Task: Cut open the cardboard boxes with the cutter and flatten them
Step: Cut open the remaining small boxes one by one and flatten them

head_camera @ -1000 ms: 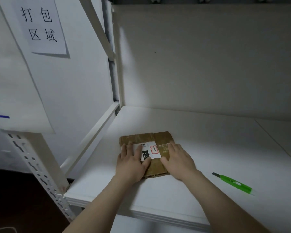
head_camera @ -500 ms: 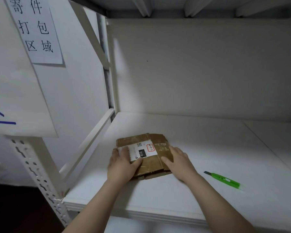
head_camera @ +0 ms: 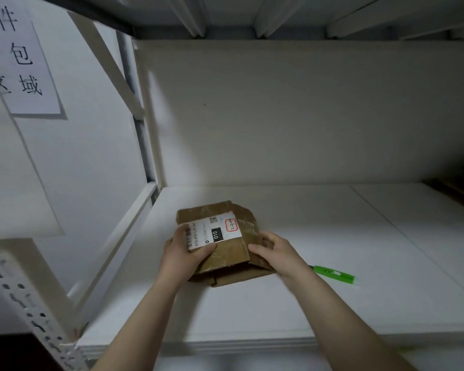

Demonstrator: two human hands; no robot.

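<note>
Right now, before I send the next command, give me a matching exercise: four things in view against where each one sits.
Things
1. brown cardboard box
2. green plastic cutter
3. white shipping label
4. white paper sign with black characters

Places
A. stuck on the box's top
B. posted high at the left
C. gripped by the left hand and right hand
D. lying on the white shelf, untouched

Pairs: 1-C, 2-D, 3-A, 4-B
</note>
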